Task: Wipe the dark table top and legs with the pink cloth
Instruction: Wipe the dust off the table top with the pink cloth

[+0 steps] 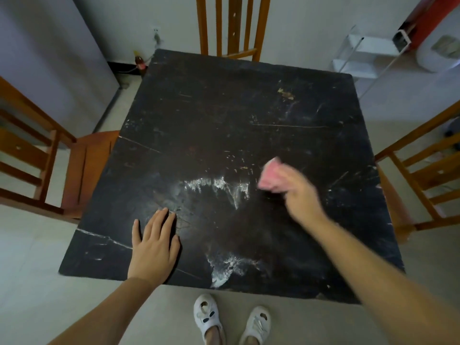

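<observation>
The table (224,135) is a dark, square top, scratched all over, seen from above with its near edge just ahead of the person's white slippers (232,318). Whitish smears (219,185) streak the middle of the top, and another pale patch (224,270) lies at the near edge. A small tan mark (286,93) sits toward the far right corner. Wooden chairs stand at three sides: one (231,26) at the far edge, one (62,165) with its seat tucked against the left edge, one (423,175) at the right edge. The floor is pale tile and the walls are light. A white rack (363,56) stands beyond the far right corner, and a bottle (140,61) stands on the floor by the far left corner.

The left hand (154,245) lies flat on the top near the near-left part, fingers straight and close together, thumb out to the side, holding nothing. The right hand (296,192) reaches in over the right half, blurred, its fingers curled round the cloth (271,176), a pink bunched wad that sticks out past the knuckles toward the table's middle, just right of the central smears. Whether the cloth touches the top cannot be told.
</observation>
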A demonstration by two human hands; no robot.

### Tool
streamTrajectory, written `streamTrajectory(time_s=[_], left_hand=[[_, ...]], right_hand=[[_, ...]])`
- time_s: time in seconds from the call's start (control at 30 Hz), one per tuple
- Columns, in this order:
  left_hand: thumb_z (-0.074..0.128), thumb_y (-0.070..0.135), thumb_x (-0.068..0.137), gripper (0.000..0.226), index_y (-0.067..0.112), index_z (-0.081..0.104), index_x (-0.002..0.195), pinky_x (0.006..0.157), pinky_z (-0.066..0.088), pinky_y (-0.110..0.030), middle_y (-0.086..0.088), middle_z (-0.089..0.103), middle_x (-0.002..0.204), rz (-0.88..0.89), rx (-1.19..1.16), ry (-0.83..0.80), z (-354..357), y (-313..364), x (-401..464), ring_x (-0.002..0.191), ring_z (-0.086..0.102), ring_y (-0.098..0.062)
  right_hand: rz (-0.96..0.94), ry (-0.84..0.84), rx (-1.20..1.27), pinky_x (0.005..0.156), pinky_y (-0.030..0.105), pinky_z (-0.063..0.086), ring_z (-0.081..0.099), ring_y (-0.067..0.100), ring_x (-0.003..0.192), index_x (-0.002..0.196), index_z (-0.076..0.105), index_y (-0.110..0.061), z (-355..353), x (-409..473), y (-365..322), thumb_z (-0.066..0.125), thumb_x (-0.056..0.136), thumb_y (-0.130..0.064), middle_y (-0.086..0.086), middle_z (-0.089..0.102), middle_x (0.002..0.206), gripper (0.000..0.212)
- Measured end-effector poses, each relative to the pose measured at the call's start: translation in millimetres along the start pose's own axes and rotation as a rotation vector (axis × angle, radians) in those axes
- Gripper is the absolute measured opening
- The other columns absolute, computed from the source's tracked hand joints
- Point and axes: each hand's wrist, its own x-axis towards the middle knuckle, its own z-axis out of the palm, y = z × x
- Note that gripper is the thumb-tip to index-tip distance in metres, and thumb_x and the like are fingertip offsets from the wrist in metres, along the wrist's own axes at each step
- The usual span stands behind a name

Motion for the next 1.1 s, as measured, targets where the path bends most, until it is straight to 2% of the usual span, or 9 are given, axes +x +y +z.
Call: streamTrajectory(time_s=[0.13, 0.23, 0.33, 0.43, 0.53, 0.63, 0.83, 0.93, 1.1], left_hand=[[0.017, 0.039, 0.095, 0.053, 0.013, 0.042, 0.134, 0.111, 0.002, -0.049, -0.009, 0.046, 0.139, -0.021, 0.034, -0.017, 1, 0, 1, 0.13, 0.029, -0.021], [0.024, 0.036, 0.093, 0.051, 0.012, 0.04, 0.135, 0.111, 0.003, -0.051, -0.009, 0.045, 0.139, -0.044, 0.048, -0.017, 1, 2, 1, 0.131, 0.028, -0.02], [0.025, 0.034, 0.092, 0.049, 0.012, 0.039, 0.134, 0.111, -0.001, -0.05, -0.012, 0.045, 0.139, -0.14, 0.025, 0.009, -1, 1, -1, 0.13, 0.028, -0.021], [0.021, 0.037, 0.094, 0.051, 0.012, 0.04, 0.133, 0.111, -0.005, -0.048, -0.012, 0.044, 0.139, -0.26, -0.001, 0.018, -3, -2, -4, 0.131, 0.028, -0.023], [0.017, 0.04, 0.093, 0.055, 0.012, 0.038, 0.136, 0.113, -0.012, -0.046, -0.011, 0.038, 0.144, -0.421, -0.017, 0.092, -4, -10, -9, 0.136, 0.026, -0.025], [0.027, 0.033, 0.097, 0.048, 0.013, 0.031, 0.14, 0.113, -0.014, -0.045, -0.009, 0.028, 0.149, -0.69, -0.116, 0.218, -4, -20, -10, 0.14, 0.017, -0.023], [0.032, 0.026, 0.096, 0.043, 0.011, 0.033, 0.136, 0.113, -0.005, -0.051, -0.01, 0.027, 0.148, -1.04, -0.24, 0.318, 0, -25, -10, 0.14, 0.014, -0.023], [0.031, 0.026, 0.096, 0.044, 0.01, 0.033, 0.137, 0.112, -0.006, -0.051, -0.011, 0.024, 0.149, -1.039, -0.258, 0.302, -3, -28, -9, 0.141, 0.012, -0.022], [0.032, 0.026, 0.096, 0.044, 0.01, 0.033, 0.137, 0.113, -0.004, -0.051, -0.01, 0.025, 0.148, -1.045, -0.246, 0.319, -2, -35, -9, 0.14, 0.013, -0.022]], right_hand=[[0.341, 0.032, -0.169, 0.11, 0.02, 0.025, 0.039, 0.026, 0.132, 0.132, 0.051, -0.003, 3, 43, 54, 0.034, 0.079, 0.024, 0.011, 0.043, 0.142, 0.062], [0.007, -0.15, -0.225, 0.118, 0.042, 0.007, 0.021, 0.034, 0.141, 0.132, 0.053, -0.009, 71, 6, 33, 0.038, 0.074, 0.028, 0.01, 0.033, 0.148, 0.07], [-0.199, -0.447, -0.069, 0.119, 0.035, -0.001, 0.008, 0.014, 0.144, 0.139, 0.038, -0.02, 106, -51, -12, 0.036, 0.077, 0.026, -0.011, 0.021, 0.149, 0.078], [-0.122, -0.595, 0.179, 0.116, 0.019, 0.014, 0.029, 0.008, 0.137, 0.134, 0.047, -0.017, 84, -23, -18, 0.035, 0.076, 0.022, -0.009, 0.036, 0.142, 0.071], [0.095, -0.259, 0.214, 0.112, 0.04, 0.032, 0.047, 0.021, 0.127, 0.129, 0.052, -0.018, 47, 67, 13, 0.037, 0.078, 0.018, 0.0, 0.048, 0.134, 0.064], [0.292, -0.175, -0.149, 0.115, 0.036, 0.025, 0.033, 0.02, 0.137, 0.139, 0.044, -0.02, 39, 127, 34, 0.038, 0.086, 0.012, -0.002, 0.038, 0.147, 0.062], [-0.384, -0.595, -0.31, 0.117, 0.047, -0.007, 0.003, 0.036, 0.144, 0.144, 0.032, -0.009, 127, 1, -34, 0.027, 0.071, 0.018, 0.01, 0.018, 0.155, 0.078], [-0.483, -0.948, -0.305, 0.118, 0.049, 0.003, -0.004, 0.025, 0.146, 0.148, 0.022, -0.018, 141, -65, -69, 0.035, 0.075, 0.015, 0.0, 0.009, 0.159, 0.082], [-0.087, -0.543, 0.228, 0.114, 0.038, 0.028, 0.039, 0.018, 0.134, 0.136, 0.047, -0.012, 125, 52, -66, 0.038, 0.08, 0.015, -0.003, 0.045, 0.14, 0.063]])
